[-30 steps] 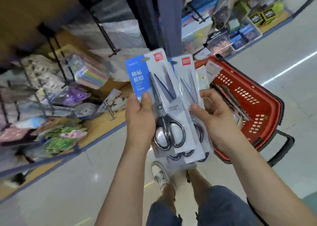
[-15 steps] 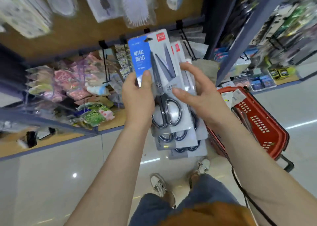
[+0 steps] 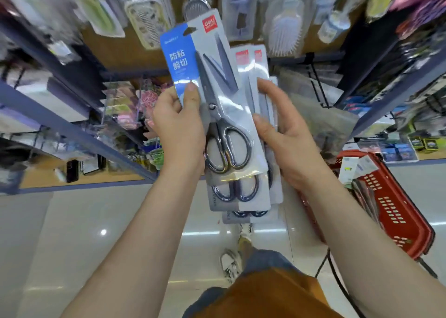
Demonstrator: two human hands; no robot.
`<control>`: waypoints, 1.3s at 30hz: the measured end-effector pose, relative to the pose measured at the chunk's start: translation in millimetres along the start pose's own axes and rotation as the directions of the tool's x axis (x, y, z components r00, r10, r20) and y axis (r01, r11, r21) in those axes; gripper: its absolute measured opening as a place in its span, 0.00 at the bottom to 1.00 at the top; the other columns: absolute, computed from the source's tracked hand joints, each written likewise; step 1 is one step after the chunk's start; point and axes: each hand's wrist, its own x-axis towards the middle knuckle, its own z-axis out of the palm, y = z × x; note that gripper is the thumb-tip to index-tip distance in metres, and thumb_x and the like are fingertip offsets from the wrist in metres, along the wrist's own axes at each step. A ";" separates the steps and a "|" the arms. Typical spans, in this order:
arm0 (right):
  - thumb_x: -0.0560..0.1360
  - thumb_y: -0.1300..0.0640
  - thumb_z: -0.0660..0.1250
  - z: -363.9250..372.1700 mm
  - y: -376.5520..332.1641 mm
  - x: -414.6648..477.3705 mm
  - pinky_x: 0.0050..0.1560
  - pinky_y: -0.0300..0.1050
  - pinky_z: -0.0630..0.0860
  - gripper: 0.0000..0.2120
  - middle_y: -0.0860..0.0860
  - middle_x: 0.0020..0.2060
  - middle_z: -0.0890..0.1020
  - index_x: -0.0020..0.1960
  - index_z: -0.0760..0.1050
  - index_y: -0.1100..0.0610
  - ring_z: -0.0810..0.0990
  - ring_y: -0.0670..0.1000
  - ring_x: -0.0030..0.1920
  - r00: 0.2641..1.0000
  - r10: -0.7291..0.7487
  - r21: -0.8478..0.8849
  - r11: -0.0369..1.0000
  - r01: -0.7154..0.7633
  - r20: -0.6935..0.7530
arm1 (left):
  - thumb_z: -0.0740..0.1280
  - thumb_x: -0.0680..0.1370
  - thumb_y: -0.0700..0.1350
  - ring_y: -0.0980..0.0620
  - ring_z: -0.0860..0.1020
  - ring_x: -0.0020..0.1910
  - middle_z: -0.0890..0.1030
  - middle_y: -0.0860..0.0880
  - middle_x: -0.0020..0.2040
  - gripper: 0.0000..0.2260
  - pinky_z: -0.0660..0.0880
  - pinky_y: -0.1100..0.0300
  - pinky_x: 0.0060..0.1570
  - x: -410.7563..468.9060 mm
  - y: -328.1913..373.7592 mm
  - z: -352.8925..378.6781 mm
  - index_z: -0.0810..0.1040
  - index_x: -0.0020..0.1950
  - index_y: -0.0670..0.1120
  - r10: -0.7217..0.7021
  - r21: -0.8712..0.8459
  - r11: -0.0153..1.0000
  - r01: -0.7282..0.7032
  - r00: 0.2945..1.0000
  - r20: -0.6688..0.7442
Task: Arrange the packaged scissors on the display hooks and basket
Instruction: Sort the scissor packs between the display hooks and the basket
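Note:
A stack of packaged scissors (image 3: 224,115) in blue and grey card packs is held up in front of the shelving. My left hand (image 3: 179,129) grips the front pack's left edge, thumb on its blue panel. My right hand (image 3: 284,139) holds the right side of the packs behind, thumb on the front pack's edge, fingers reaching round the back. The lower packs (image 3: 243,197) fan out below. A red shopping basket (image 3: 395,211) stands on the floor at the right, with a few packs in it. Black display hooks (image 3: 316,81) stick out from the wooden back panel behind the stack.
Combs and hairbrushes (image 3: 284,28) hang in packs along the top. Blue shelf rails (image 3: 79,129) with small packaged goods run down the left. Another shelf unit (image 3: 395,83) stands at the right. Below are the glossy tiled floor (image 3: 96,233) and my shoes (image 3: 230,262).
My view has tilted up from the floor and basket to the hanging display. Both hands have raised the scissors stack toward the hooks, and the right hand shifted along the packs' right edge.

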 end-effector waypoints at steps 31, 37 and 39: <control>0.72 0.43 0.69 6.9 -182.6 177.9 0.36 0.45 0.60 0.28 0.54 0.29 0.66 0.34 0.74 0.69 0.65 0.47 0.34 0.886 -0.448 -0.303 0.866 0.397 -0.120 | 0.67 0.74 0.35 0.53 0.81 0.43 0.83 0.47 0.47 0.13 0.78 0.57 0.44 148.5 211.3 59.1 0.73 0.57 0.45 0.421 -0.300 0.901 -0.314 0.801 0.426; 0.74 0.48 0.72 -0.8 -203.8 189.5 0.30 0.39 0.56 0.26 0.50 0.27 0.60 0.27 0.64 0.59 0.59 0.45 0.30 0.860 -0.488 -0.254 0.859 0.444 -0.146 | 0.68 0.78 0.41 0.48 0.83 0.39 0.85 0.44 0.43 0.06 0.81 0.52 0.42 180.2 294.2 92.0 0.81 0.53 0.40 0.321 -0.308 0.936 -0.172 0.780 0.537; 0.73 0.49 0.72 -5.0 -212.6 196.9 0.29 0.39 0.55 0.26 0.51 0.26 0.59 0.26 0.65 0.60 0.59 0.45 0.29 0.832 -0.522 -0.244 0.846 0.475 -0.189 | 0.69 0.78 0.41 0.55 0.81 0.31 0.83 0.52 0.32 0.04 0.77 0.59 0.34 175.5 314.9 103.1 0.81 0.43 0.44 0.461 -0.269 0.887 -0.374 0.728 0.508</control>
